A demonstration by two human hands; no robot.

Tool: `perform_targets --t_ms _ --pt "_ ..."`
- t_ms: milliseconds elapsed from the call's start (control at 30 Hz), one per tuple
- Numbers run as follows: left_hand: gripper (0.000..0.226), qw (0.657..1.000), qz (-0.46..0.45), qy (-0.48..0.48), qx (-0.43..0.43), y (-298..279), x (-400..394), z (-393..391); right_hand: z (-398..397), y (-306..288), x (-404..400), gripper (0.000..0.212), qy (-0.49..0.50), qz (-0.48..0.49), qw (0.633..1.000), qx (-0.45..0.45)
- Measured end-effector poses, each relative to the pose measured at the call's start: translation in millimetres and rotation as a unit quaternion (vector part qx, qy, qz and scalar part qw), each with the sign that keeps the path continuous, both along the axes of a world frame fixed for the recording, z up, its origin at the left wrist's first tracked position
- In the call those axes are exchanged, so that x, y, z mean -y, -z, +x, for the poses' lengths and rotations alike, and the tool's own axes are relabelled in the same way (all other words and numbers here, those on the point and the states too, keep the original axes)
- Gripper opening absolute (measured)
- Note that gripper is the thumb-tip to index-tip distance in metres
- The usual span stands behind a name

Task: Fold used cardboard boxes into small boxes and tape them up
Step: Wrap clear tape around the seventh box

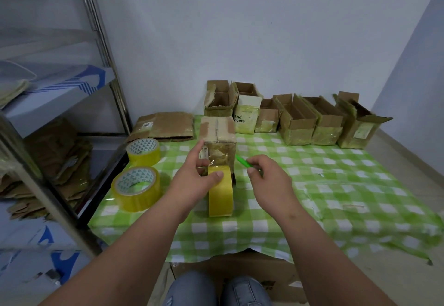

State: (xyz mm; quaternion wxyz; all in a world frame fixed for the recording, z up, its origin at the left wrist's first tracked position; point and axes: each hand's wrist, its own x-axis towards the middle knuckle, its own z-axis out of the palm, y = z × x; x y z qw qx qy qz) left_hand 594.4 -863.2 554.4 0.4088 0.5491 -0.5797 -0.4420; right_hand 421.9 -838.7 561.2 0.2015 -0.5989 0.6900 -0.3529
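Note:
A small closed cardboard box [218,135] stands upright on the green checked cloth [312,185], old tape across its top. In front of it a yellow tape roll [221,197] stands on edge. My left hand [194,176] grips this roll, thumb on its top, index finger stretched up against the box's left edge. A strip of clear tape runs from the roll up the box's front. My right hand [269,176] holds a green cutter [243,162] beside the box's lower right corner.
Two more yellow tape rolls [143,152] [136,188] lie flat at left. Flattened cardboard [165,126] lies behind them. A row of open-topped boxes [298,119] lines the wall. A metal shelf [60,123] holding flattened cardboard stands at left.

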Motion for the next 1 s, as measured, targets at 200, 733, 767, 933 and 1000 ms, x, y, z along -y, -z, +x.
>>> perform_targets --t_ms 200,733,767,933,1000 --pt "0.090 0.996 0.045 0.011 -0.080 4 4 2 14 -12 8 0.027 -0.056 0.006 0.996 -0.072" --pt "0.085 0.994 0.016 0.005 -0.109 6 2 -3 26 -25 28 0.034 -0.099 0.019 0.967 -0.232" --pt "0.085 0.994 0.016 0.005 -0.107 8 3 -2 27 -25 28 0.034 -0.099 0.018 0.966 -0.238" --pt "0.086 0.994 0.015 0.008 -0.107 11 5 -1 30 -27 30 0.033 -0.103 0.018 0.958 -0.268" --pt "0.088 0.994 0.013 0.010 -0.106 10 5 -2 32 -29 31 0.031 -0.106 0.021 0.953 -0.284"
